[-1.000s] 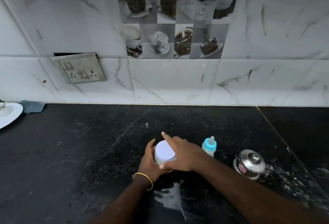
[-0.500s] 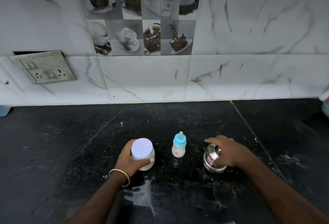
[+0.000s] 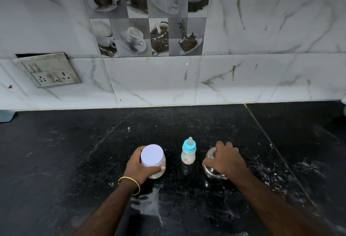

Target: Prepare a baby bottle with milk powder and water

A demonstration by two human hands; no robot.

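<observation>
A clear jar of white milk powder [image 3: 156,168] with a flat white lid stands on the black counter. My left hand [image 3: 139,166] wraps around its left side and front. To its right a small baby bottle [image 3: 188,154] with a blue collar and teat stands upright, free of both hands. Further right sits a small steel kettle [image 3: 211,171]. My right hand [image 3: 225,159] lies over the kettle's top and hides most of it.
White liquid is spilled on the black counter [image 3: 149,205] just in front of the jar. A marble-tiled wall [image 3: 168,82] with a switch socket plate [image 3: 49,71] rises behind. A blue-grey object [image 3: 6,115] pokes in at the far left edge.
My right hand left the jar's lid and went right onto the steel kettle, settling over its top. My left hand kept hold of the jar. The camera view shifted right.
</observation>
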